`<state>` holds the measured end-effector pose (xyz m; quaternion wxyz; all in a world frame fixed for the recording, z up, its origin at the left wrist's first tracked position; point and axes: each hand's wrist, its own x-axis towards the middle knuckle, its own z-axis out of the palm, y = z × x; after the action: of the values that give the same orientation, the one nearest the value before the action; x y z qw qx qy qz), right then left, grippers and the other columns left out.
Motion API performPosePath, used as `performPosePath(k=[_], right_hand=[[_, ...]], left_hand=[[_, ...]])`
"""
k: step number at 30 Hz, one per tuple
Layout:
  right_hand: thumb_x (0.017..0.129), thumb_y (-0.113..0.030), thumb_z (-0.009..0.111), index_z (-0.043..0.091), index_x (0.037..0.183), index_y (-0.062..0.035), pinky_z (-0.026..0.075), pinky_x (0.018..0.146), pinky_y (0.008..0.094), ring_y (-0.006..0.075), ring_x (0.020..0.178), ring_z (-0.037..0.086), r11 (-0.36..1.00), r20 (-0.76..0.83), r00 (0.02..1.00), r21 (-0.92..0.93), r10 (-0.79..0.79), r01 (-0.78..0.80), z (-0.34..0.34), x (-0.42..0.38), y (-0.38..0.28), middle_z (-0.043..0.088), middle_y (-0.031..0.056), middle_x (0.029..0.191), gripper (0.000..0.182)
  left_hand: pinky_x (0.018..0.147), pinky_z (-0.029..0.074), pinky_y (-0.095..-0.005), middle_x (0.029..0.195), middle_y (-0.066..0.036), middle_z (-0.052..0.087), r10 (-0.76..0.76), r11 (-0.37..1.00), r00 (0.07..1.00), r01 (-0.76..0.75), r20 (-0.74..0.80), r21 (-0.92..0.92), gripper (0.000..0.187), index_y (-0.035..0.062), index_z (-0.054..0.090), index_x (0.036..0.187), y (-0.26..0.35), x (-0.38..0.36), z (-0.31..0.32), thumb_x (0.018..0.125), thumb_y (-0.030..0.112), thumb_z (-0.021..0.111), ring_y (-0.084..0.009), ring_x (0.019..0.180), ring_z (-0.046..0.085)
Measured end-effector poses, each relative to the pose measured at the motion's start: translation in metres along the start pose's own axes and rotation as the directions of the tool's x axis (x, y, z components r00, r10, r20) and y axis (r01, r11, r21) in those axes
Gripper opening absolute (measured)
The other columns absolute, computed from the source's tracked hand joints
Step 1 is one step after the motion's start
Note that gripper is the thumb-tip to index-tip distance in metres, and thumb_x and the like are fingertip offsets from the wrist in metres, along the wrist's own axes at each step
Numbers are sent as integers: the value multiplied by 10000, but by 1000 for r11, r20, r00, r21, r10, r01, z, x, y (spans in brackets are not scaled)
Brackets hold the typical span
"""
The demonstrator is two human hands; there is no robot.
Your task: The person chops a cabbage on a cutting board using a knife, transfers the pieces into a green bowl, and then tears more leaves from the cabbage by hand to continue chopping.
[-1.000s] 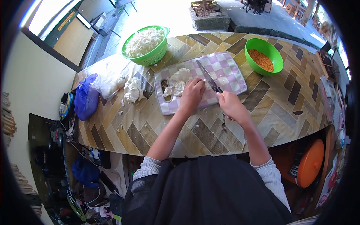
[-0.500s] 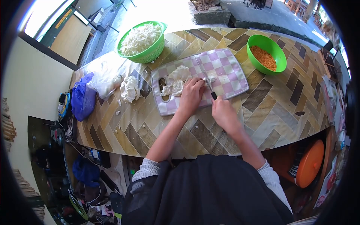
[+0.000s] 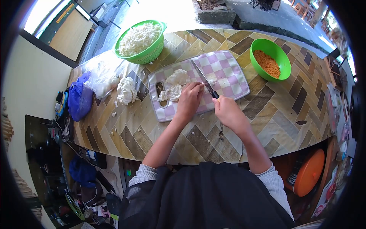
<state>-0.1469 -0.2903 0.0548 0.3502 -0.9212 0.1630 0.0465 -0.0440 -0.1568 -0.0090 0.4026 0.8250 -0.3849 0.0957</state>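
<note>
A pink-and-white checked cutting board (image 3: 231, 68) lies on the table. My right hand (image 3: 230, 113) is closed around the black handle of a knife (image 3: 202, 77), whose blade slants up and left across the board. Left of the blade, my left hand (image 3: 189, 100) presses bent fingers onto soft, white, folded food (image 3: 178, 78), its fingertips close to the blade. The food under those fingers is partly hidden. Small white cut bits (image 3: 212, 79) lie just right of the knife.
A green basket (image 3: 146, 53) heaped with white shreds stands at the back left. At the back right is a green bowl (image 3: 283, 63) of orange crumbs. A white clump (image 3: 126, 91), a clear bag (image 3: 102, 82) and a blue bag (image 3: 80, 100) rest on the left.
The knife blade now shows at full length, turned toward the upper left. My left hand stays on the white food. The whole view has shifted slightly.
</note>
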Motion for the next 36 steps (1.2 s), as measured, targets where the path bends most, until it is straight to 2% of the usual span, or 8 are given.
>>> performPosePath(k=[11, 14, 17, 20, 23, 31, 34, 36], right_hand=[[998, -274, 439, 545, 898, 50, 531, 691, 516, 452, 770, 656, 994, -65, 997, -100, 29, -35, 30, -5, 4, 646, 294, 760, 356], [998, -280, 441, 553, 897, 55, 529, 668, 514, 457, 736, 651, 998, -110, 994, -59, 23, -30, 36, 2, 7, 649, 284, 756, 366], [996, -285, 444, 565, 899, 64, 521, 673, 517, 464, 740, 643, 1000, -52, 998, 16, -19, 20, 19, 13, 19, 643, 290, 757, 383], [995, -292, 445, 579, 896, 72, 510, 702, 523, 470, 784, 635, 991, 137, 987, 91, 88, -101, -14, 7, -4, 633, 307, 782, 400], [995, -290, 444, 586, 888, 76, 505, 714, 525, 470, 812, 632, 999, 17, 999, -10, 39, -39, 2, -5, -7, 626, 318, 792, 407], [996, -264, 450, 566, 903, 67, 535, 653, 508, 451, 767, 655, 987, -111, 991, -138, 69, -84, 29, -17, -16, 649, 292, 768, 362], [996, -257, 453, 549, 907, 65, 546, 619, 496, 436, 745, 668, 978, -177, 982, -180, 70, -103, 53, -14, -13, 654, 284, 756, 348], [996, -254, 454, 546, 907, 64, 547, 619, 495, 433, 745, 670, 979, -207, 977, -180, 60, -98, 55, -7, -14, 655, 285, 756, 343]], left_hand=[[834, 507, -394, 1057, -139, 679, -16, 999, 1000, 17, 26, -39, 192, -1, 672, 1013, -4, 0, -6, 836, 75, 676, -328, 949, 642], [834, 507, -399, 1051, -142, 676, 14, 998, 998, -10, 57, -64, 185, -6, 664, 1007, -5, 0, -10, 839, 71, 670, -330, 953, 637], [837, 501, -408, 1033, -145, 666, 68, 994, 995, -60, 79, -93, 167, -12, 648, 994, -9, 4, -15, 842, 55, 654, -336, 954, 626], [832, 501, -407, 1038, -142, 659, 82, 990, 993, -72, 83, -124, 164, -14, 644, 992, -12, 4, -15, 841, 52, 650, -335, 950, 628], [821, 504, -404, 1044, -139, 654, 85, 985, 993, -71, 87, -156, 164, -15, 641, 992, -14, 3, -15, 840, 46, 646, -334, 940, 630], [817, 504, -410, 1002, -168, 661, 87, 981, 996, -81, 30, -179, 155, -13, 637, 979, -13, 0, -13, 837, 49, 644, -352, 907, 635], [814, 517, -395, 1034, -166, 672, -42, 992, 993, 54, 110, -113, 176, -20, 651, 1000, -13, -1, -15, 843, 57, 666, -350, 921, 653], [810, 520, -398, 1036, -171, 671, 37, 989, 998, -29, 50, -146, 166, -25, 651, 988, -17, -3, -11, 845, 58, 664, -354, 920, 655]])
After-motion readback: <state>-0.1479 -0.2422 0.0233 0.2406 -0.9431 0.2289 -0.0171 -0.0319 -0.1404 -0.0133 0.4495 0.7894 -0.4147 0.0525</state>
